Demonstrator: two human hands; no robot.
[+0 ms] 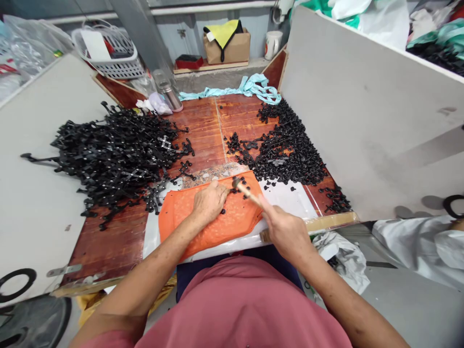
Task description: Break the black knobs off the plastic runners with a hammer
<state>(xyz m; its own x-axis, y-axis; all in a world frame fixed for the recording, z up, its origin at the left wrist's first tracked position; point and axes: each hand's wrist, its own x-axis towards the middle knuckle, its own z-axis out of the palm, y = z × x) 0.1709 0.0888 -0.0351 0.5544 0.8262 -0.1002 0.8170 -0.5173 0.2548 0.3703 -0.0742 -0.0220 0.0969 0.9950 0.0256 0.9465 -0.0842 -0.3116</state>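
Note:
My left hand (209, 200) rests knuckles-up on an orange pad (213, 220) in front of me, fingers curled onto a small black plastic part that I can barely make out. My right hand (286, 232) is closed round the wooden handle of a small hammer (243, 187), whose head hovers just right of my left fingertips. A few small black pieces (242, 183) lie on the pad by the hammer head. A big heap of long black plastic parts (116, 154) lies to the left. A heap of small black parts (286, 147) lies to the right.
The wooden table (206, 130) is walled by grey boards left (32, 193) and right (362, 111). A metal flask (168, 92), a teal cloth (250, 89), a white basket (108, 48), a cardboard box (226, 43) and a mug (272, 44) sit at the back.

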